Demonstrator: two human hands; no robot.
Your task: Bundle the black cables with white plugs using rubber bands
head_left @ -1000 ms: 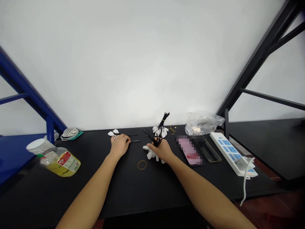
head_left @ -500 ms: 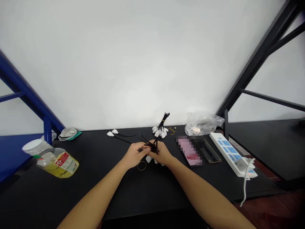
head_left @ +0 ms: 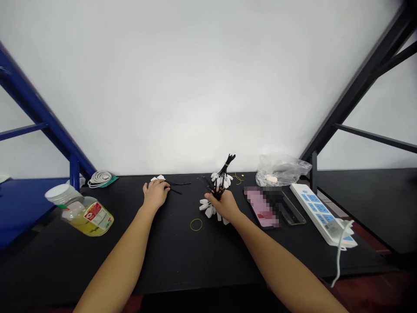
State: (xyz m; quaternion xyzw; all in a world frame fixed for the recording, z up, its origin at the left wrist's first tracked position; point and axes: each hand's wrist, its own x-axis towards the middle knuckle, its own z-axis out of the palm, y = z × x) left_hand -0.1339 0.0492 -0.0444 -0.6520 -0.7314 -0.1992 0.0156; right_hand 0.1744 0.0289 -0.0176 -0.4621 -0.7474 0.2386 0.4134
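Observation:
My left hand [head_left: 155, 194] lies palm down on the black table [head_left: 182, 261], over thin black cords [head_left: 179, 184]. A small white plug [head_left: 159, 178] shows just beyond its fingers. My right hand [head_left: 224, 205] grips a bunch of black cords whose white plugs [head_left: 207, 209] fan out below it. Behind that hand stands a tied bundle of black cords with white plugs [head_left: 222, 176], held by a yellow band. A loose rubber band [head_left: 196, 224] lies between my hands, nearer the table's front edge.
A fallen plastic jar of yellow liquid [head_left: 87, 213] lies at the left, near a coil of white cable [head_left: 99, 178]. To the right are a plastic bag [head_left: 280, 170], a blurred phone [head_left: 262, 208] and a white power strip [head_left: 321, 213]. Blue and black metal frames [head_left: 355, 100] flank the table.
My hands were together over the cords half a second ago. My left hand has since moved left and now lies on the cords near the white plugs, while my right hand stays by the bunch.

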